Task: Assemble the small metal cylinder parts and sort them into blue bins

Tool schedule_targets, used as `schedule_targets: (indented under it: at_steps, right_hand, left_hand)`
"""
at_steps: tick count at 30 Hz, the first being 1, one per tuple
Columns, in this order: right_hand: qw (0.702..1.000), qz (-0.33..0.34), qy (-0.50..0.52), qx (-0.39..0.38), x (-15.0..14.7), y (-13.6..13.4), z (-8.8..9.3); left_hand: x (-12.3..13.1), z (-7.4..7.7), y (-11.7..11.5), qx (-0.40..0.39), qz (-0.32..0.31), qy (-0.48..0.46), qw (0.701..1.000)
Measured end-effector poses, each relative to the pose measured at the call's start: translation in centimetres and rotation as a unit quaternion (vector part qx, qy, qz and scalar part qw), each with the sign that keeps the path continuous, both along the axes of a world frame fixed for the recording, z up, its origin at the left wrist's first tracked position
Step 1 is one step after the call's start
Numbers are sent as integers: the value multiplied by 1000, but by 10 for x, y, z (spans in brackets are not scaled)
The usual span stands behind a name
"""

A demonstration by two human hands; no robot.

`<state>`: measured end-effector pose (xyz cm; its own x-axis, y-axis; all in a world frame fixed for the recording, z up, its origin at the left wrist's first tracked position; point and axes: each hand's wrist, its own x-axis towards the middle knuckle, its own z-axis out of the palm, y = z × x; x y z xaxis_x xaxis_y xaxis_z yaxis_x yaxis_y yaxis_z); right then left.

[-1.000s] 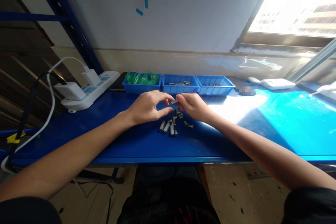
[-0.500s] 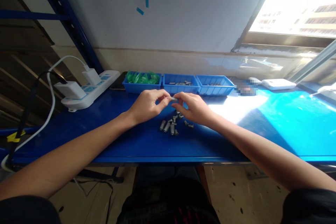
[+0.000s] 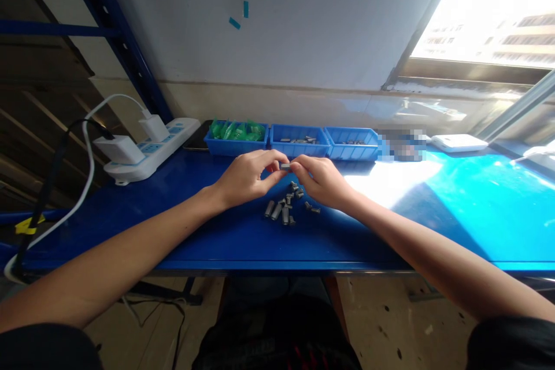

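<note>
Cylinder [image 3: 285, 167] near the pile [image 3: 285, 215] sits pinched between our left hand [image 3: 250, 177] and right hand [image 3: 321, 182], apparently to steady both ends.

Part of the small metal piece [image 3: 285, 167] is covered by the left hand [image 3: 251, 178] and right hand [image 3: 321, 180]. The bits [image 3: 303, 140] in the middle bin [image 3: 299, 151] are too small to be named. The things beside the right bin [image 3: 352, 152] are hidden by a blocky patch [image 3: 403, 145]. The window [image 3: 515, 17] and both dark sleeves [image 3: 47, 347] are cut off by the edges.
</note>
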<state>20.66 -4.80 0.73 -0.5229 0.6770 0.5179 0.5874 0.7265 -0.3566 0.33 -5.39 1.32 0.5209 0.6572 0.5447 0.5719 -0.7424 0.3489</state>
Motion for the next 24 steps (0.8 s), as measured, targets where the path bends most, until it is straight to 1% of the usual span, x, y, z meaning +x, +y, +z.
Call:
schedule_targets:
  at_steps: [4, 7, 10, 12, 13, 15, 17, 19, 21, 24]
  right_hand:
    - [1000, 3, 16, 10, 1, -2, 0]
    - [999, 11, 5, 44, 1, -3, -2]
    - [996, 18, -16, 83, 2, -1, 0]
    - [994, 7, -16, 108, 6, 5, 3]
    - [993, -12, -8, 118, 10, 10, 5]
    - [987, -77, 15, 137, 20, 23, 7]
    - [976, -152, 19, 154, 34, 39, 7]
    - [968, -202, -13, 146, 47, 53, 3]
    - [964, -231, -34, 129, 57, 63, -2]
    - [963, -234, -29, 130, 59, 63, -3]
  left_hand:
    - [0, 2, 0, 15, 16, -2, 1000]
    - [2, 3, -1, -3, 18, -4, 1000]
    - [1, 6, -1, -51, 24, 24, 998]
    - [-5, 11, 0, -107, 10, 83, 991]
    - [-9, 15, 1, -138, -6, 121, 983]
    - [-19, 22, 1, -192, -55, 195, 960]
    - [-27, 27, 1, -214, -80, 232, 945]
    - [-30, 28, 0, -207, -89, 252, 941]
    - [-28, 27, -1, -193, -98, 259, 941]
    - [-22, 25, -1, -173, -123, 243, 946]
